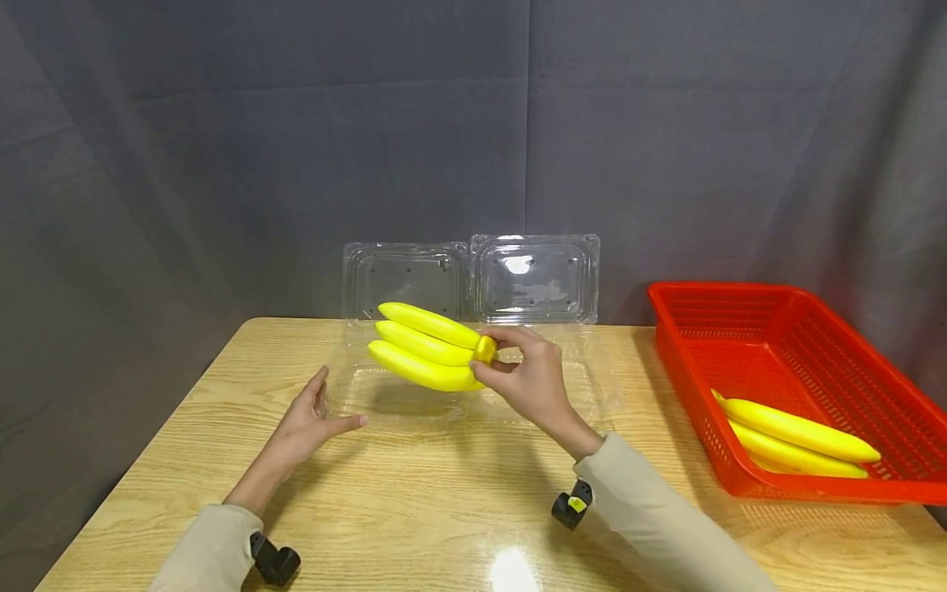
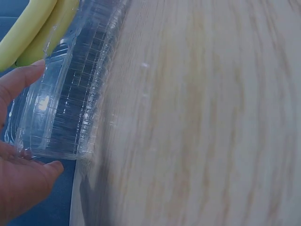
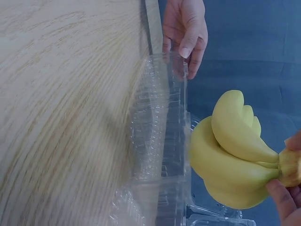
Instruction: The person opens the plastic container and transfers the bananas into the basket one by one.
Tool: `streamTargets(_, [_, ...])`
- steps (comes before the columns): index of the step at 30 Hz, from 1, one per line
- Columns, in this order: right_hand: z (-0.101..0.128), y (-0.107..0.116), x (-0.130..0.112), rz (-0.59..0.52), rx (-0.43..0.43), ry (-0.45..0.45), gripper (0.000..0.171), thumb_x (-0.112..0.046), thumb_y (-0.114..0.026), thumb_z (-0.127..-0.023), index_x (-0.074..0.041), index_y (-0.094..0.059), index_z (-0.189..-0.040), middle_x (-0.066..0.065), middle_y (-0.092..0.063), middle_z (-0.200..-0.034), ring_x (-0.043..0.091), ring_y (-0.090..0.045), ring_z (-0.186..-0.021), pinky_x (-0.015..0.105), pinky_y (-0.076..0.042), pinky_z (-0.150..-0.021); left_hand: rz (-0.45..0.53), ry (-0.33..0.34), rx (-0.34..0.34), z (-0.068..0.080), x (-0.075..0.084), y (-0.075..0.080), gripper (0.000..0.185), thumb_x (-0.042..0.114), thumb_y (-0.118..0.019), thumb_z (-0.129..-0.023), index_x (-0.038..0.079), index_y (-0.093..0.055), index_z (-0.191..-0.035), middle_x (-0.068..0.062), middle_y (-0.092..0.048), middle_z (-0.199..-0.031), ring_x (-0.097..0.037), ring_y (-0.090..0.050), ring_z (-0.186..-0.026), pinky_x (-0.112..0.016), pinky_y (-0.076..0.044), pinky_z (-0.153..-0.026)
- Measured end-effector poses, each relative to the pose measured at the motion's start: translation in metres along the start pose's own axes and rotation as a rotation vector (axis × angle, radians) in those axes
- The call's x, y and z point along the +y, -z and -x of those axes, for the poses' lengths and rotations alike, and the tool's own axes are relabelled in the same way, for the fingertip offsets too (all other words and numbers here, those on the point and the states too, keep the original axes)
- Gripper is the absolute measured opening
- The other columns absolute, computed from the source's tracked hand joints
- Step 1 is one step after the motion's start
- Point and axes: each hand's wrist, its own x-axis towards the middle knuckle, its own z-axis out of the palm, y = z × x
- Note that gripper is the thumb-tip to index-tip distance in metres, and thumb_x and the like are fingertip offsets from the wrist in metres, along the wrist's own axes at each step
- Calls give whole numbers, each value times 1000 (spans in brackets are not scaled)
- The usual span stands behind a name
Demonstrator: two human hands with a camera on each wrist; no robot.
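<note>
Banana bunch (image 1: 425,355) held above the clear clamshell tray (image 1: 414,403) at counter (image 1: 444,510) centre, right hand (image 1: 528,380) fingers pinching its stem; left hand (image 1: 307,423), fingers straight, touches the tray's 9 o'clock edge; red basket (image 1: 799,345) at 3 o'clock.

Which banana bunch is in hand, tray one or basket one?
The bunch over the clear tray: the right hand pinches its stem, holding the banana bunch up. The other bunch lies untouched in the red basket.

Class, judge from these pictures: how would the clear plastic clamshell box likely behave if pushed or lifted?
The clear clamshell box looks thin-walled, so probably light and flexible. On the smooth table it may slide; the left hand touches its edge. Its upright lids might tip it backward.
</note>
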Motion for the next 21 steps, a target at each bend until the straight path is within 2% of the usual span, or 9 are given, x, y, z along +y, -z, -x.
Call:
streamTargets(13, [4, 24, -8, 5, -6, -38, 37, 0, -81, -73, 0, -72, -109, 10, -67, -100, 22, -64, -90, 24, -56, -64, 14, 11, -3, -2, 1, -1, 117, 28, -80, -82, 4, 10, -153, -26, 11, -156, -47, 1, -141, -55, -13, -112])
streamTargets(21, [4, 38, -15, 15, 23, -34, 34, 0, -82, -72, 0, -73, -105, 8, -68, -99, 21, -65, -89, 25, -57, -62, 18, 11, -1, -3, 3, -1, 112, 23, -76, -85, 4, 11, -153, -27, 11, -156, -47, 2, -141, -56, -13, -112])
